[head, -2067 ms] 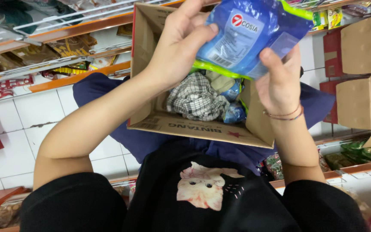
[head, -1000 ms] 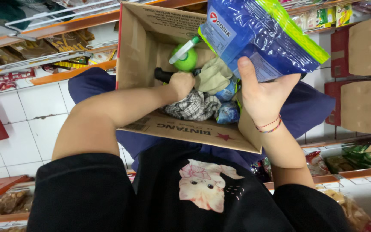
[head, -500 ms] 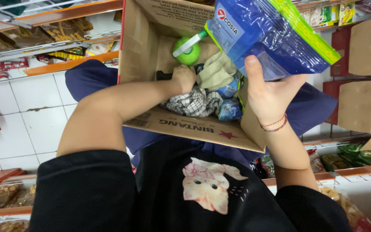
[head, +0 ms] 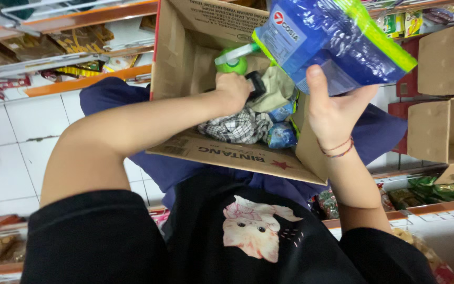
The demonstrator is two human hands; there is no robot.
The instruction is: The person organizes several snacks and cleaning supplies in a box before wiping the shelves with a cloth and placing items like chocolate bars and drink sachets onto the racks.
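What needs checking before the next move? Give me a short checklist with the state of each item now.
1. Right hand has a grip on the blue bag: ok, thumb and fingers clamp its lower edge, above the box.
2. Left hand is inside the cardboard box: ok, closed on something dark beside the green bottle.
3. What the left hand holds: cannot tell, mostly hidden by the fist.
4. Box is steady: ok, it rests on the lap, flaps open.
5. Room in the box for the bag: cannot tell; the checked cloth and small blue packs fill the bottom.
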